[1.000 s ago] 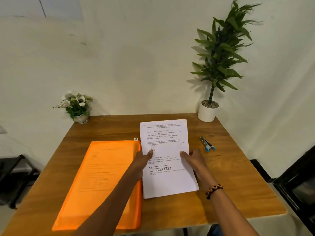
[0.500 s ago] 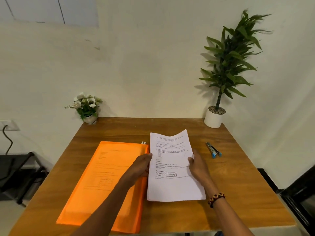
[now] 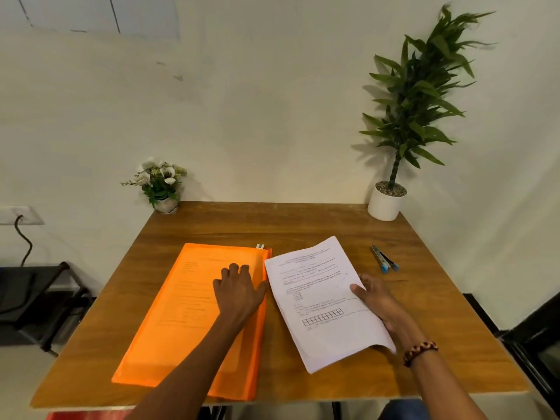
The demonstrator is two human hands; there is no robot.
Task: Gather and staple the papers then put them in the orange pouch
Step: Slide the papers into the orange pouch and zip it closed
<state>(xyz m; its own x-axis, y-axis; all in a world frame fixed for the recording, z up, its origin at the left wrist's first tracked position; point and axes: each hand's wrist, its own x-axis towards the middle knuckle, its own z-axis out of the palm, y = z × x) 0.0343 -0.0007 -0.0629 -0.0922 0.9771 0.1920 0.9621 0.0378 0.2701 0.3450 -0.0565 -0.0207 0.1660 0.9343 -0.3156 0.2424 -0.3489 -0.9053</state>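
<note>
While the left hand (image 3: 239,291) lies palm-down on the orange pouch (image 3: 194,316), its fingers are loosely bent at the knuckles with the tips touching the plastic and nothing held in them; the thumb reaches toward the pouch's right edge, close to the papers (image 3: 324,301); the right hand (image 3: 378,301) grips those papers along their right margin, thumb on top of the printed page and the other fingers hidden underneath; a beaded bracelet (image 3: 420,351) in dark red and yellow circles that wrist.

The papers are tilted, top edge swung to the right, and the lower right corner curls up off the tabletop (image 3: 303,219); the upper left corner sits just beside the pouch's top right corner, apart from it by a thin strip of wood; printed text and a row of small boxes show on the top sheet; whether the sheets are stapled cannot be told.

The pouch lies flat on the left half of the tabletop, with a small zipper pull (image 3: 260,246) at its far right corner; a blue stapler (image 3: 384,263) rests on the wood beyond the right hand, near the papers but clear of them; a small pot of white flowers (image 3: 159,183) stands at the far left corner against the wall; a tall green plant in a white pot (image 3: 386,203) stands at the far right corner.
</note>
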